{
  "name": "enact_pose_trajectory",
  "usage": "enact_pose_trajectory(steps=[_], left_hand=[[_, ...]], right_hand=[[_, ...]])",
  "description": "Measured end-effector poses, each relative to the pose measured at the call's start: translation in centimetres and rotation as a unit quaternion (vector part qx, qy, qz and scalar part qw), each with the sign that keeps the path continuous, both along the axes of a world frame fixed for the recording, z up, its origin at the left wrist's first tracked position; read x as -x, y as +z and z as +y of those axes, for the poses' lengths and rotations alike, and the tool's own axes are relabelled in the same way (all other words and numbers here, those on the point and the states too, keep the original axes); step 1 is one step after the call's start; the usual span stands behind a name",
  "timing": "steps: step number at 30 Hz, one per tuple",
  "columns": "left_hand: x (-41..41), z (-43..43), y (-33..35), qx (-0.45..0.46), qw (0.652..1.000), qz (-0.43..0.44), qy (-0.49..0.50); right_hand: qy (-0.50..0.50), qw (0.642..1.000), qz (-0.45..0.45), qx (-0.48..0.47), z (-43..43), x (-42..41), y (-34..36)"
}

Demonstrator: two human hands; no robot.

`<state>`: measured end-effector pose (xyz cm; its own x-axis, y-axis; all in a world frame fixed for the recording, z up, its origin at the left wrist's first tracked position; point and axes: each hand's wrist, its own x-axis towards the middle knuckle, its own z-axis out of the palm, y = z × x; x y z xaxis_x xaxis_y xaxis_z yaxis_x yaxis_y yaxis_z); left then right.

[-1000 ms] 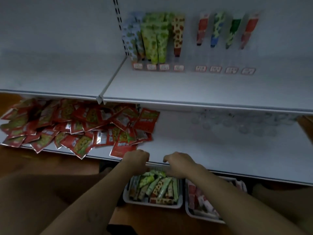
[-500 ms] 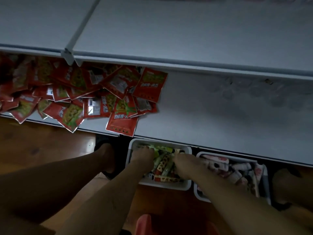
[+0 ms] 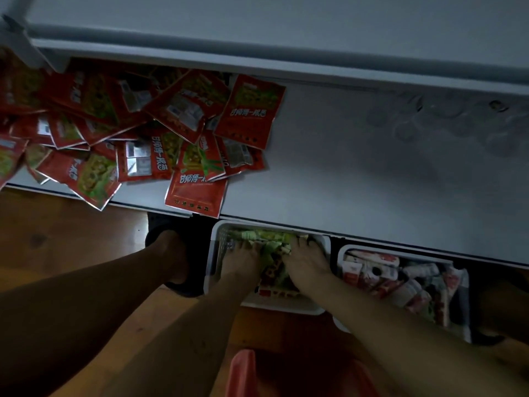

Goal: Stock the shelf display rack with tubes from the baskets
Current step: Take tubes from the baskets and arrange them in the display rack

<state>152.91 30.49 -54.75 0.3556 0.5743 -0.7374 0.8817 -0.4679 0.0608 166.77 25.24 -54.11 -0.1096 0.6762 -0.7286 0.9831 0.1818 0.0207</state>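
Both hands, left (image 3: 243, 260) and right (image 3: 305, 263), press fingers-down among green tubes (image 3: 270, 249) in the white basket (image 3: 210, 253); grip unclear.

The shiny red foil-looking sachets (image 3: 134, 130) are catching glare on their crinkled faces, while the pale grey shelf board (image 3: 357, 167) is looking smooth and matt. The white perforated plastic basket (image 3: 221, 247) is sitting dull, the brown wood-grain floor (image 3: 71, 233) showing a soft sheen.
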Motion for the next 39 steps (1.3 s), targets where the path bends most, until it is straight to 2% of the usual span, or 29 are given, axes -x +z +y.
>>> enact_pose_trajectory(steps=[7,11,14,16,24,29,36,39], left_hand=[[1.0,1.0,1.0,0.053,0.99,-0.081,0.101],[0.7,2.2,3.5,0.012,0.991,-0.088,0.102],[-0.4,3.0,6.0,-0.026,0.987,-0.123,0.103],[-0.9,3.3,7.8,-0.031,0.984,-0.142,0.105],[0.4,2.0,11.6,-0.063,0.976,-0.17,0.119],[1.2,0.6,10.0,-0.056,0.973,-0.155,0.162],[2.9,1.3,6.2,-0.036,0.948,-0.167,0.269],[3.2,1.5,5.4,-0.029,0.944,-0.159,0.287]], right_hand=[[0.01,0.998,0.054,0.037,1.0,-0.5,1.4],[-0.141,0.977,0.157,0.014,1.0,-2.5,3.2],[-0.194,0.955,0.218,-0.059,0.9,-4.5,5.5],[-0.188,0.955,0.217,-0.075,0.4,-5.2,6.7],[-0.184,0.971,0.153,0.01,-2.2,-1.5,7.3],[-0.185,0.97,0.156,-0.014,-2.6,0.7,5.8],[-0.192,0.967,0.157,0.064,-1.8,2.1,2.2],[-0.183,0.97,0.15,0.058,-0.7,2.6,1.5]])
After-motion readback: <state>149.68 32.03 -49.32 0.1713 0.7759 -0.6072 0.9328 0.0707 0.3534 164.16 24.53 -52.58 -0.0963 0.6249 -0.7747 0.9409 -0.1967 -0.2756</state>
